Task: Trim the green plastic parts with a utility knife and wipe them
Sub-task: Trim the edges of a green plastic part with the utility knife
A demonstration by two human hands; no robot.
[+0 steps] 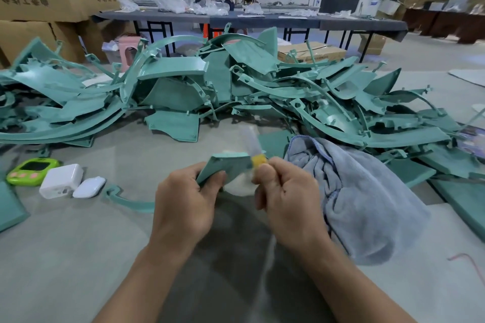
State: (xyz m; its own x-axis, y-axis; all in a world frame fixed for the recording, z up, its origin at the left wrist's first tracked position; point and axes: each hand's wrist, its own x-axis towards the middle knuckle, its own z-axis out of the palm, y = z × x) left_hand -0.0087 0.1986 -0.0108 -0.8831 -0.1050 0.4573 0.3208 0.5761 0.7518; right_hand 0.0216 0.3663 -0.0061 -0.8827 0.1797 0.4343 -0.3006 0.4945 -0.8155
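**Trimming the small green piece: how it'll handle and what we can't see**

We've got a small green part (pixel 225 165) up off the floor, near and centre, between both hands. The left hand (pixel 183 199) pinches its near-left corner, thumb on the top face. The right hand (pixel 286 199) is curled round the utility knife (pixel 258 161), just beside the part's right edge, so the two hands sit close together.

Our guess is that the part is light, thin and stiff, with a smooth and maybe slippery face, so it could twist under the knife. We'd hold it close to the edge being cut, with the fingers behind the blade's path. The bigger curved pieces in the pile (pixel 236 92) on the far side look springy and tangled, so they'll probably snag when we lift one out. The grey-blue towel (pixel 367 204) lies soft and bunched to the right, ready for wiping.

Hard to make out:
- The knife tip is a blur, so we can't tell if the blade is out or touching the plastic.
- The fist hides most of the handle.
- The left hand covers the part's near edge.
- The pile is cut off on both the left and the right.
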